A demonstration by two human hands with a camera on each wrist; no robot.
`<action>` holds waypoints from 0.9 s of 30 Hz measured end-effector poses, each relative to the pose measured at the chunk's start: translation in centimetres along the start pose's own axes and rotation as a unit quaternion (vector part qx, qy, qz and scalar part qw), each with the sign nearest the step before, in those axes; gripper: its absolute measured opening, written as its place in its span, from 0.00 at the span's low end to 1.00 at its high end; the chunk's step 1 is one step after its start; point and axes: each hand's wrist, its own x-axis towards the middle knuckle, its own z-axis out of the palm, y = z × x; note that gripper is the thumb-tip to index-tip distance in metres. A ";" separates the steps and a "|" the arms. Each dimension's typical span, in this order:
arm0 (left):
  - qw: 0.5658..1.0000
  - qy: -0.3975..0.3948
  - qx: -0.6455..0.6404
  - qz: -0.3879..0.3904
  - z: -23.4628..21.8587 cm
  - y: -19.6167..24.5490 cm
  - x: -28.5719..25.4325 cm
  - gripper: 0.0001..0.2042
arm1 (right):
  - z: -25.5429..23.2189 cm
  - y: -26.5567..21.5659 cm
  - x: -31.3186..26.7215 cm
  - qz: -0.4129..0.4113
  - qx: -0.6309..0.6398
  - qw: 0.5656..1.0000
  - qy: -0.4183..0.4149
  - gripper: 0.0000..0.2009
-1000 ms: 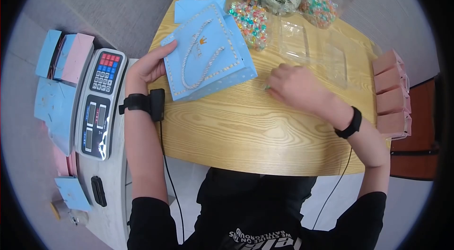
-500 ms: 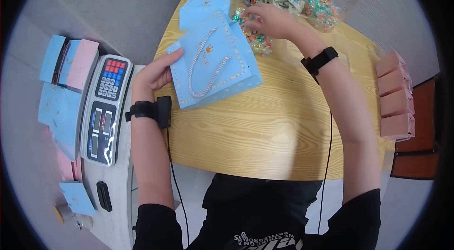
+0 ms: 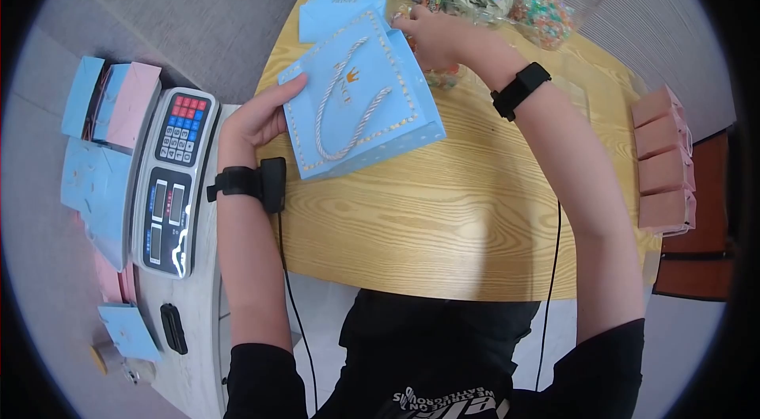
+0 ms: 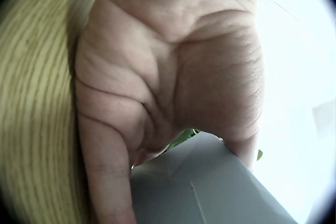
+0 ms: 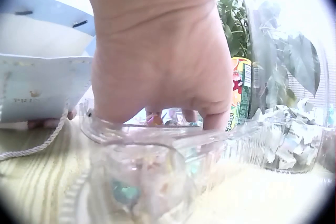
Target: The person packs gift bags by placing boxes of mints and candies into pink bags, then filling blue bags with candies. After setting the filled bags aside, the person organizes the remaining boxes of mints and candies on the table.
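Now the right hand has been lowered into the candy tub, eleven o'clock on the surface: sweets reached, though any pinch cannot be told. At ten o'clock, the blue bag is kept pinched in the left hand's fingers.

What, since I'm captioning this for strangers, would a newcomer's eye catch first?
Probably the light-blue bag, gripped by the left hand near the head view's centre. Next, the colourful candies in the clear tub beside it, under the right hand. Then perhaps the pink bags at the view's right.
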 end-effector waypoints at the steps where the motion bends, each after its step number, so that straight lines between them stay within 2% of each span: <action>1: 1.000 -0.002 0.002 0.000 0.2 0.1 -0.1 0.28 | 0.3 0.1 0.1 0.002 0.000 1.000 0.002 0.29; 3: 1.000 0.012 0.007 0.012 0.8 0.2 -0.5 0.28 | 1.0 0.6 0.4 -0.045 -0.002 0.997 0.055 0.22; 4: 1.000 0.009 0.011 0.015 0.8 0.3 -0.6 0.28 | 1.3 0.7 0.6 -0.042 -0.003 0.997 0.060 0.22; 6: 1.000 0.008 0.009 0.010 0.5 0.1 -0.5 0.28 | 1.7 1.0 0.9 -0.084 0.001 0.993 0.079 0.15; 10: 1.000 0.006 -0.001 0.001 -0.1 -0.1 -0.2 0.28 | 0.9 1.5 0.8 -0.091 0.038 0.991 0.087 0.13; 12: 1.000 0.008 0.009 -0.002 -0.3 -0.3 0.0 0.28 | 0.7 2.0 1.2 -0.116 0.031 0.992 0.048 0.13; 15: 1.000 0.011 0.022 -0.010 -0.3 -0.1 -0.1 0.28 | 0.9 2.9 1.9 -0.141 0.065 0.982 0.111 0.10; 22: 1.000 0.009 0.002 -0.008 -0.9 -0.4 0.1 0.27 | 0.2 3.2 1.8 -0.126 0.146 0.964 0.184 0.09; 24: 1.000 0.007 0.000 -0.009 -1.0 -0.5 0.1 0.27 | -1.2 2.7 1.3 -0.073 0.182 0.963 0.186 0.13; 25: 1.000 0.006 -0.006 -0.006 -0.9 -0.5 0.1 0.27 | -1.3 2.8 1.3 -0.073 0.182 0.963 0.186 0.13; 27: 1.000 0.005 -0.012 -0.004 -0.9 -0.5 0.1 0.27 | -1.5 3.1 1.2 -0.061 0.248 0.935 0.244 0.13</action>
